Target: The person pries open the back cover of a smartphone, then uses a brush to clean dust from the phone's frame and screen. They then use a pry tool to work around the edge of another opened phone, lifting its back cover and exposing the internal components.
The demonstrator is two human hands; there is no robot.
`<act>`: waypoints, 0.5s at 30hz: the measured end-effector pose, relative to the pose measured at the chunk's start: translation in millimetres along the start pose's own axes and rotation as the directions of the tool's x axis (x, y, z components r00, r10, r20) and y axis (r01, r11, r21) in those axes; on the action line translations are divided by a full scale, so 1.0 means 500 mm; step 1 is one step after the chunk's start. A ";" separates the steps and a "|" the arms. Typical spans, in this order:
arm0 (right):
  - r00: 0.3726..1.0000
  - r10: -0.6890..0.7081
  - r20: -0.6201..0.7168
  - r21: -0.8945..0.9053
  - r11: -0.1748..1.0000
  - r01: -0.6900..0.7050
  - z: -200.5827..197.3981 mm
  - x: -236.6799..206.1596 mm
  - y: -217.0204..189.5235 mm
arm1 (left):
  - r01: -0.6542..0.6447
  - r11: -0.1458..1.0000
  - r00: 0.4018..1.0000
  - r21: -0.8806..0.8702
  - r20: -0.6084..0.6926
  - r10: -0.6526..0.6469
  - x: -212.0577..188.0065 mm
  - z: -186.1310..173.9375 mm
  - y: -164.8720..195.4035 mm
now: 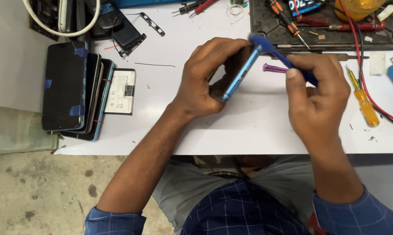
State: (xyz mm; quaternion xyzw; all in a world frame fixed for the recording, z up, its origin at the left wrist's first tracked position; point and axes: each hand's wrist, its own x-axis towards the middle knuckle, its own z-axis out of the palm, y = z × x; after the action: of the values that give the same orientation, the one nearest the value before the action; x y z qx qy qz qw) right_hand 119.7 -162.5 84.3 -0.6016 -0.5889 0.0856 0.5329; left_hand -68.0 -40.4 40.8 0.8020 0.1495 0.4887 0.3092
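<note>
stack of phones, loose battery, yellow screwdriver, purple tool

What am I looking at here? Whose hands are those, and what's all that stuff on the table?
This picture comes from a small camera worn on a person's head, so you look down just as they do. There is no machine here, only two bare hands. The left hand holds a phone with a light blue edge, tipped up on its side. The right hand holds a blue flat tool in a tight grip, its tip against the phone's top corner.

Below them is a white table. On the left sits a stack of dark phones beside a flat white battery. Near the right hand lie a purple tool and a yellow-handled screwdriver, crossed by a red wire. More screwdrivers rest on a dark tray at the back.
</note>
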 end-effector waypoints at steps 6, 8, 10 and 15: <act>1.000 -0.008 0.013 0.113 0.994 0.006 -0.011 0.023 0.038 | 0.266 0.598 0.892 -0.756 -0.042 -0.450 -0.006 -0.016 0.001; 0.998 -0.039 0.042 0.132 0.991 0.033 -0.013 0.031 0.039 | 0.262 0.410 0.877 -0.873 0.038 -0.479 0.005 -0.023 -0.001; 0.995 -0.070 0.077 -0.002 0.997 0.071 -0.011 0.045 0.039 | 0.300 0.292 0.849 -0.908 0.116 -0.515 0.016 -0.026 -0.001; 0.957 -0.232 0.172 -0.078 0.966 0.248 0.016 0.081 0.052 | 0.440 0.267 0.799 -0.857 0.239 -0.552 0.030 -0.022 0.010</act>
State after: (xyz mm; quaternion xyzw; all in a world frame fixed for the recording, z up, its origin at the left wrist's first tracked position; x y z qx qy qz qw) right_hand 141.7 -119.2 83.1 -0.5423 -0.7023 0.0396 0.4594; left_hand -70.9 -32.4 58.0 0.4037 0.1323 0.4121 0.8061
